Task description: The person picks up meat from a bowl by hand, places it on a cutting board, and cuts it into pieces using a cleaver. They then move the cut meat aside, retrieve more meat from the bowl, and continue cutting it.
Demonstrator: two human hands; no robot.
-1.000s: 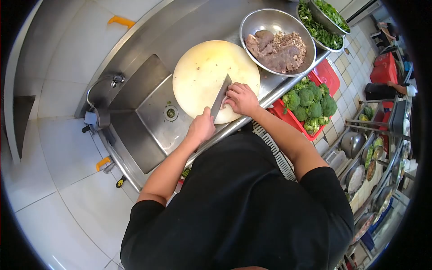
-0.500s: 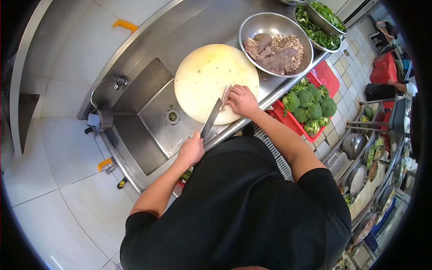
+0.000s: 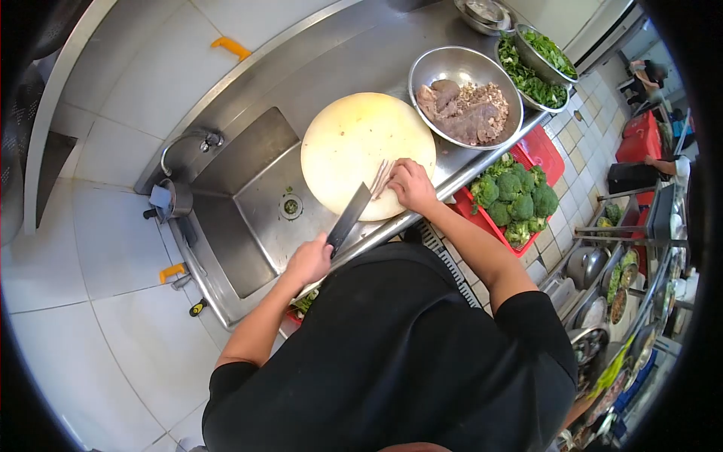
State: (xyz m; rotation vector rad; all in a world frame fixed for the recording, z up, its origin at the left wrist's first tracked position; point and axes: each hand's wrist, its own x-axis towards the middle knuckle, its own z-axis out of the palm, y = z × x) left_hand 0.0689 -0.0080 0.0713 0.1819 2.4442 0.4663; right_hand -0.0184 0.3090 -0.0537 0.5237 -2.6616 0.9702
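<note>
My left hand (image 3: pixel 309 260) is wrapped around the handle of a broad-bladed kitchen knife (image 3: pixel 349 218). The blade lies low over a round, pale cutting board (image 3: pixel 354 139), its tip close to a few thin meat strips (image 3: pixel 382 178). My right hand (image 3: pixel 411 185) rests on the board with bent fingers against those strips. Beside the board, a steel bowl (image 3: pixel 426 66) contains larger pieces of cooked-looking meat (image 3: pixel 474 123) and chopped bits (image 3: pixel 486 98).
The board bridges the edge of a steel sink (image 3: pixel 233 256) with a tap (image 3: pixel 211 140). Bowls of leafy greens (image 3: pixel 531 79) stand farther back. A red crate (image 3: pixel 482 215) of broccoli (image 3: pixel 516 192) is at the right. Racks with pans (image 3: pixel 586 265) and other people (image 3: pixel 649 75) are beyond.
The knife has drawn back slightly from my right fingers, and the strips look more spread apart. The whole view has shifted a little. A yellow-green item and an arm now show at lower right.
</note>
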